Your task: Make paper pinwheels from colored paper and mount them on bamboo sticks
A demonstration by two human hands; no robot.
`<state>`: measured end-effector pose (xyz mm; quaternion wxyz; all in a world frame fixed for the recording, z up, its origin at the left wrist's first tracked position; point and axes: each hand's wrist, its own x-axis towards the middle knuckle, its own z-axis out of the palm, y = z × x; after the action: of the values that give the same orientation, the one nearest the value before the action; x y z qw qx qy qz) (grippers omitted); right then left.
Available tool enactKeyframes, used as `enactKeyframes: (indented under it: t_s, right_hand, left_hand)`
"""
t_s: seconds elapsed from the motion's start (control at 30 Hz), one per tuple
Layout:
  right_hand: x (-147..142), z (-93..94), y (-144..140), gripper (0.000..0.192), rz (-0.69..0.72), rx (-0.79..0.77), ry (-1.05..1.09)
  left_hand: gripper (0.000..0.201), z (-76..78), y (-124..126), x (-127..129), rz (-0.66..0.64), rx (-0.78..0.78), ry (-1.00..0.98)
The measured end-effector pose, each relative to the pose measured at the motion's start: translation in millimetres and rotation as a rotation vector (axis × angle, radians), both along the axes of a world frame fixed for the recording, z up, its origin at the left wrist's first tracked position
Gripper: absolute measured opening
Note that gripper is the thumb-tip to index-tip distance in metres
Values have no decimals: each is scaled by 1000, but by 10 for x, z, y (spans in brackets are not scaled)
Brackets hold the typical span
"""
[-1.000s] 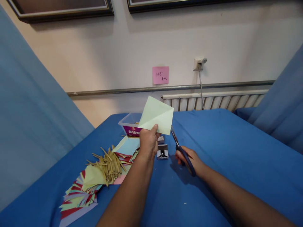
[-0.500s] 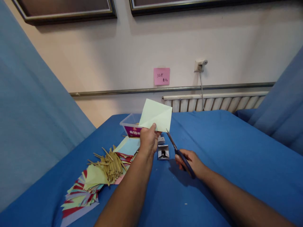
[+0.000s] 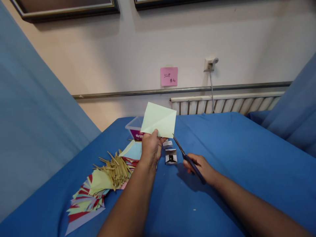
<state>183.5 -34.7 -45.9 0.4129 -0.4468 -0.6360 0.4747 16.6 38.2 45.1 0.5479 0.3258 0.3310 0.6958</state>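
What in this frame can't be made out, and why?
- Plastic box, head view: contents hidden by the green paper in the left hand.
- Pink note: writing too small to read.
- Small open box: dark contents too small.
- Scissors: handles covered by the right hand.
- Picture frames: cut by top edge.

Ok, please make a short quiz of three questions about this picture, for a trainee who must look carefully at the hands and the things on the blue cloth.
1. True or false: the left hand holds the pale green paper up off the blue cloth.
2. Which thing does the right hand hold? A) the small white box B) the scissors C) the bundle of sticks
3. Fill in: the scissor tips point toward the paper's lower ____ corner.

Key: 1 true; 2 B; 3 right.
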Motion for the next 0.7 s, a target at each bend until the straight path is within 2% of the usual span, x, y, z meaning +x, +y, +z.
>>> enactKeyframes:
  t_s: [0.43,0.7]
  right_hand:
    - [12,-20,-26,32,48,-50,45]
    - [35,-122,16,39,72,-62,90]
  left_hand:
    - [33,-20,-7,14,-27,18,-23]
    - [29,-89,42,15,-39,10,-17]
